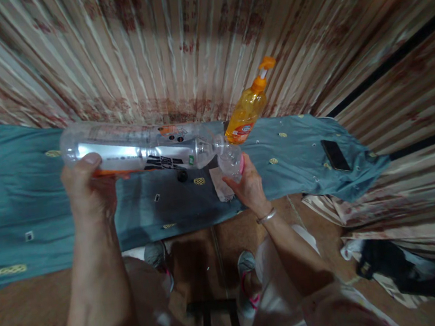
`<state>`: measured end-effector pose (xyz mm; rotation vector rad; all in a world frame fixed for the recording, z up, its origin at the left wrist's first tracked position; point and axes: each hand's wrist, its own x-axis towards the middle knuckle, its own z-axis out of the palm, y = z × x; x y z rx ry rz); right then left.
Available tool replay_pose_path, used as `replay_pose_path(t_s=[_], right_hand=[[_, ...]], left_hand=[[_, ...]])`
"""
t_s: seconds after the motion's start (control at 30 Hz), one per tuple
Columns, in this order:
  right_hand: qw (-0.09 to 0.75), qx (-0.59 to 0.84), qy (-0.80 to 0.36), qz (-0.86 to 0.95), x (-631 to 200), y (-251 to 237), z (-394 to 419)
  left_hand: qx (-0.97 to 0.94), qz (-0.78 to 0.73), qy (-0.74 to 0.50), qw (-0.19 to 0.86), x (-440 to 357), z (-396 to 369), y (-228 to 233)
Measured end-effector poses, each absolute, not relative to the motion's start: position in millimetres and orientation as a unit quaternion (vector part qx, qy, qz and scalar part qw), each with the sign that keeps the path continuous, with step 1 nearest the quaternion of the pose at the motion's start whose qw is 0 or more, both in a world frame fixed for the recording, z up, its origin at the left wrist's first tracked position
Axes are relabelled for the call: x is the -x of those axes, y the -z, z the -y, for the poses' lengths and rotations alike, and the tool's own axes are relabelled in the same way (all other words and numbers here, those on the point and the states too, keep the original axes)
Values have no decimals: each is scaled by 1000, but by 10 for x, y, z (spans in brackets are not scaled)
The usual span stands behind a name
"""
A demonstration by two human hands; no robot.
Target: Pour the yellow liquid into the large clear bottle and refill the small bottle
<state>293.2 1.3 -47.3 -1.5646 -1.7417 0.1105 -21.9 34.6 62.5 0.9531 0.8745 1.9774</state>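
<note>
My left hand (pixel 91 186) is wrapped round the base end of a large clear plastic bottle (pixel 130 145) with a printed label. The bottle lies nearly level in the air, its neck pointing right. In my right hand (pixel 251 184) is a small clear container (pixel 230 162) with a pink edge, held under the bottle's mouth. Whether the two touch, and whether liquid runs between them, I cannot tell. Just beyond stands an orange pump bottle (pixel 246 113) of yellow-orange liquid. A small dark cap (pixel 182 175) and a beige cloth (pixel 220 185) lie below the large bottle.
A teal patterned cloth (pixel 19 210) covers the long surface before me. On its right part lies a black phone (pixel 335 155). A pleated curtain (pixel 170 46) hangs along the back and right. Dark items (pixel 399 267) lie on the floor at lower right.
</note>
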Motion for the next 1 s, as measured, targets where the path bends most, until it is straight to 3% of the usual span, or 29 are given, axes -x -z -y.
replay_pose_path(t_s=[1.0], right_hand=[[391,608,-40,689,-2931,465,-8]], left_hand=[[-350,-353,-779,383,221,-337,-641]])
